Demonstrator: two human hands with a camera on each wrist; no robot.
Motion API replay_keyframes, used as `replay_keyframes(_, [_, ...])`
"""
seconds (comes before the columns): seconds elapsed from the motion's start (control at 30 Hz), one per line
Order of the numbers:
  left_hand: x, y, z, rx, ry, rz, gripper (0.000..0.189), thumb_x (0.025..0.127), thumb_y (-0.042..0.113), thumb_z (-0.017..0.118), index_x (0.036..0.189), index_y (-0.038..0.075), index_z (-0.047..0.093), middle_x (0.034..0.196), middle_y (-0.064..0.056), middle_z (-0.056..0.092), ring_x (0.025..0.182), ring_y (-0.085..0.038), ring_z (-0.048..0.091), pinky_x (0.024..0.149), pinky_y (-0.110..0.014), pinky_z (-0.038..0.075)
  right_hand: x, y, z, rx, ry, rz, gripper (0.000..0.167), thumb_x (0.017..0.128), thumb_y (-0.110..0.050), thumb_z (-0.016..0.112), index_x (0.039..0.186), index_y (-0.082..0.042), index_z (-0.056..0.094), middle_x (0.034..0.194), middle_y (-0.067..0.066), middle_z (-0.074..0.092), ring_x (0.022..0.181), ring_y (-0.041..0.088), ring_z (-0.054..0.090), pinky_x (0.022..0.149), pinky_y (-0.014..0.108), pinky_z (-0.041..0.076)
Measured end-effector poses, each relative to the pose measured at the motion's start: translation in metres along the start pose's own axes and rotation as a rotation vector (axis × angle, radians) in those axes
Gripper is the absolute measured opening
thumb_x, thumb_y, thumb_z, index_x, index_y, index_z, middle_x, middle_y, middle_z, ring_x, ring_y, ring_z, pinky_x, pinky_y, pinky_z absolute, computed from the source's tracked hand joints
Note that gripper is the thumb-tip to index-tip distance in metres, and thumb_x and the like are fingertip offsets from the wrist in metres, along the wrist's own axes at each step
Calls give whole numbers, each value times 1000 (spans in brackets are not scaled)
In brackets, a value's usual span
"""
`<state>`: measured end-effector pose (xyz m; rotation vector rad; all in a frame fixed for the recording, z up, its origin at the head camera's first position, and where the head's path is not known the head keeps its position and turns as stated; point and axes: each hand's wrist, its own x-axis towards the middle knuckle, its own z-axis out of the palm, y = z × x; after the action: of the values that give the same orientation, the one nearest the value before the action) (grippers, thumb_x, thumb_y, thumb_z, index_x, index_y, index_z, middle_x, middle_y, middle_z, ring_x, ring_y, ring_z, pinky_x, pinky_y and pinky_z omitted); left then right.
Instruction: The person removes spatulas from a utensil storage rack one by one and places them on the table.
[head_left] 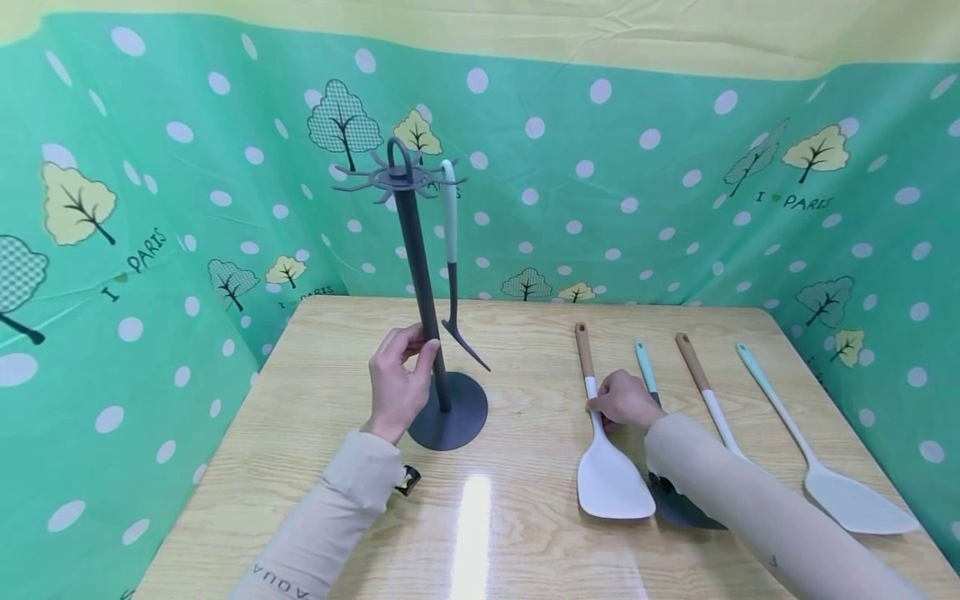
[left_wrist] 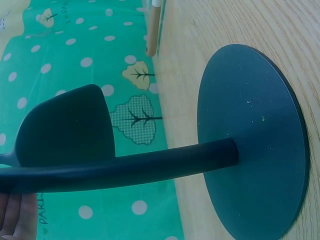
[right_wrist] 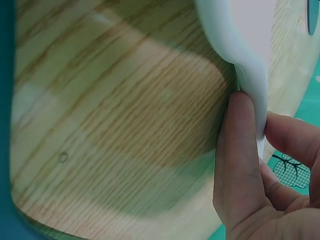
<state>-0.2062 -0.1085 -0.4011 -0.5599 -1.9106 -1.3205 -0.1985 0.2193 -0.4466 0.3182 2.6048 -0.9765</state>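
My left hand [head_left: 400, 385] holds the dark pole of a utensil stand [head_left: 417, 250], thumb on the near side, a little above its round base. From a hook on the stand's right hangs a turner [head_left: 450, 221] with a mint handle; its dark blade shows behind the pole in the left wrist view. My right hand [head_left: 628, 402] pinches the white neck of a spatula [head_left: 611, 483] with a brown handle end. In the right wrist view the thumb and fingers lie on either side of the spatula's neck [right_wrist: 258, 100], with the wood tabletop close below.
Right of the held spatula lie a dark turner [head_left: 686, 508] with a mint handle, partly under the right sleeve, a brown-and-white utensil [head_left: 708, 392] and a white-bladed spatula [head_left: 855, 500]. A small black object [head_left: 408, 481] shows beside the left sleeve. A green dotted curtain [head_left: 540, 150] stands behind the table.
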Motion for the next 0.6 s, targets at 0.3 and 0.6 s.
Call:
replay_keyframes(0.3, [6,26,-4,3,12,26,18,79,-17,67,96,-14,63,84,-23,61,74,-35,63,70,-34,58,0,2,0,-5,-9,-15,17,88,-12,67,76,-2,61,67,10,61,59,18,64,54,29,58])
replay_keyframes(0.6, [6,27,-4,12,9,22,17,81,-14,67,98,-12,64,85,-21,62,75,-33,63,70,-36,58,0,2,-2,5,-20,-6,17,88,-12,66,77,-1,61,69,10,62,60,18,64,55,29,58])
